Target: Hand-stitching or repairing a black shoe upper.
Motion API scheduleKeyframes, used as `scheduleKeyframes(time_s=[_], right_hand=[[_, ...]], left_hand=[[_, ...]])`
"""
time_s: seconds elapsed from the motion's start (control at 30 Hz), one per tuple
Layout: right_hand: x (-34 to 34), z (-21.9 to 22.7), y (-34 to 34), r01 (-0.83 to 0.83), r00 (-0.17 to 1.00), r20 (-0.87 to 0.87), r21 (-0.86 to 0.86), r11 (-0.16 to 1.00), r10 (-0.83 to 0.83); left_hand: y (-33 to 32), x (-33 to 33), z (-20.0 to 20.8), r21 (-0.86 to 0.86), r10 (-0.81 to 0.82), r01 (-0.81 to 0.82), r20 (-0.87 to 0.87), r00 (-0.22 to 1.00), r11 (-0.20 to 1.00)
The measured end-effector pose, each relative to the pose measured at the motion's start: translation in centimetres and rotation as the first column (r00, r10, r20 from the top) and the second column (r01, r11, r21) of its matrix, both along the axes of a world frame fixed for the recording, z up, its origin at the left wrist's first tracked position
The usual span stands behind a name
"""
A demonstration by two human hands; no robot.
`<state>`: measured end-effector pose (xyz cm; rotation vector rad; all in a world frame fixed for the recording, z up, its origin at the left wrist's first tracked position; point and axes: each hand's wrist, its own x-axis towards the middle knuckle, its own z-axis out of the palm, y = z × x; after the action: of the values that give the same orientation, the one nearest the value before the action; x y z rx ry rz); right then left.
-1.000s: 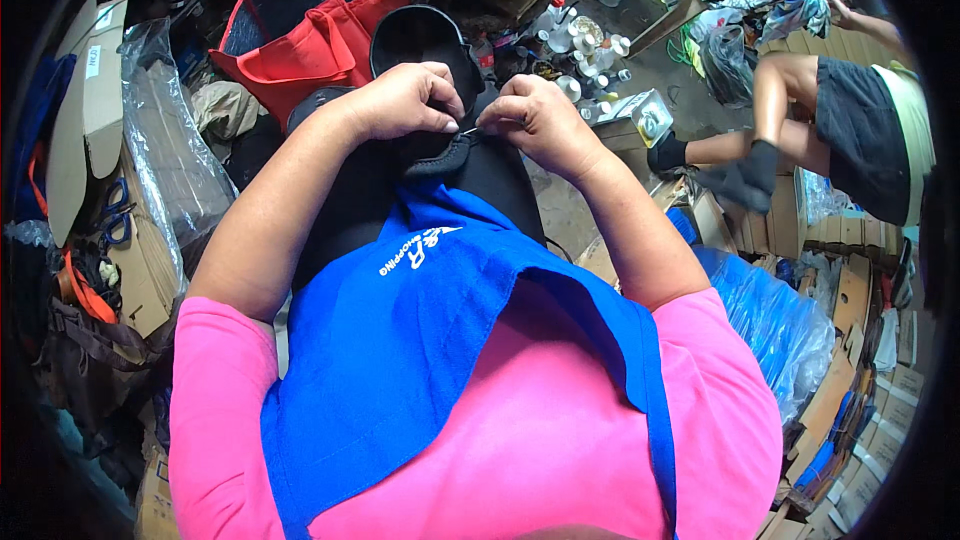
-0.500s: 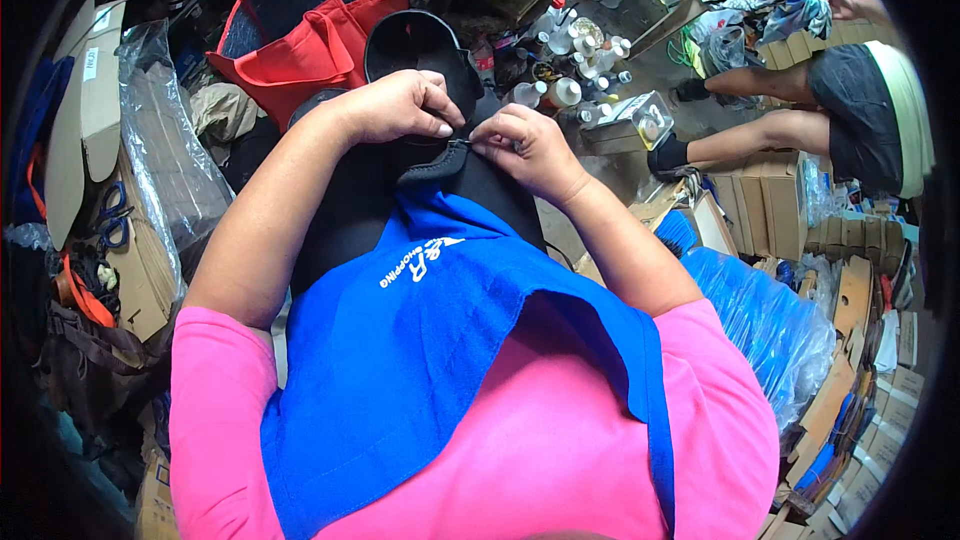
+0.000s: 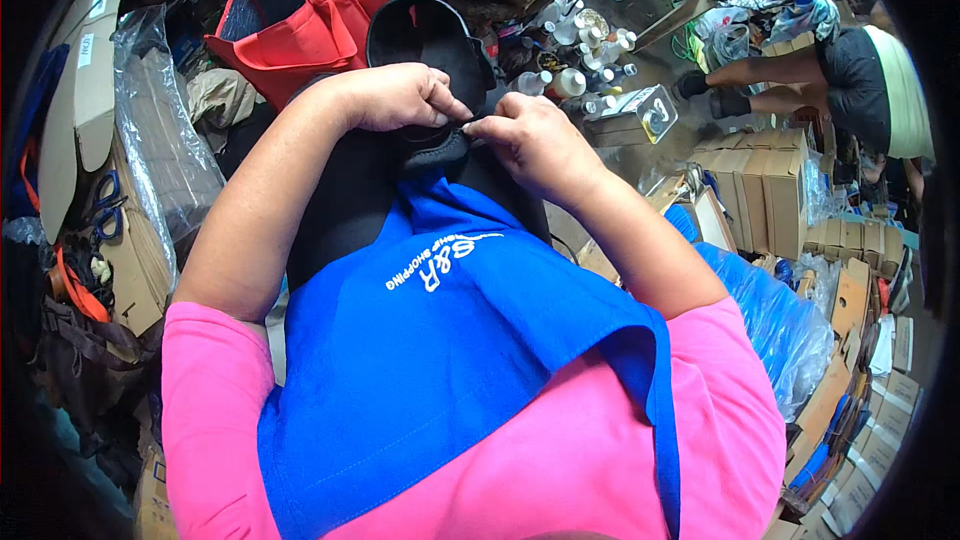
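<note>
A black leather shoe (image 3: pixel 425 35) rests on my lap, its hollow opening facing up toward me. Its near end has a ridged, stitched-looking edge. My left hand (image 3: pixel 410 98) comes over the shoe from the left with thumb and fingers pinched at that edge. Close beside it, fingertips almost meeting the left ones, my right hand (image 3: pixel 530 140) is closed in a pinch at the same edge. Whether a small thing such as a thread or needle is between the fingertips is too small to tell. A blue apron (image 3: pixel 450 340) covers my lap below the shoe.
Beyond the shoe stands a red bag (image 3: pixel 300 40) with a silvery lining. Several bottles (image 3: pixel 570 83) crowd the floor at the far right. Blue scissors (image 3: pixel 107 205) lie among cardboard at left. Brown boxes (image 3: pixel 765 185) and a blue plastic-wrapped bundle (image 3: pixel 765 315) are at right. Another person (image 3: pixel 855 85) stands farther off.
Both hands stay at the shoe's edge, with the right wrist slightly turned and raised. The apron has shifted higher over my front. The other person's legs and arm have moved.
</note>
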<state>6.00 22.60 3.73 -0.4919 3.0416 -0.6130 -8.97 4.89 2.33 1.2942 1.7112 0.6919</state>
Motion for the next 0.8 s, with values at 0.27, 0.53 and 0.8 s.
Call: scheduleKeyframes(time_s=[0.27, 0.53, 0.8], right_hand=[[-2.1, 3.2, -2.0, -0.115, 0.99, 0.108, 0.314, 0.942, 0.085], [-2.0, 0.7, -1.1, 0.007, 0.975, 0.22, 0.042, 0.999, -0.016], [-1.7, -1.3, -0.4, 0.101, 0.986, 0.148, -0.161, 0.982, -0.077]], left_hand=[[0.2, 0.5, -0.7, 0.101, 0.025, -0.012, -0.132, 0.991, 0.995], [-0.4, 0.1, -2.0, 0.164, 0.191, -0.185, -0.026, 0.981, 0.969], [-1.3, 2.5, -2.6, 0.51, 0.539, -0.382, -0.203, 0.817, 0.771]])
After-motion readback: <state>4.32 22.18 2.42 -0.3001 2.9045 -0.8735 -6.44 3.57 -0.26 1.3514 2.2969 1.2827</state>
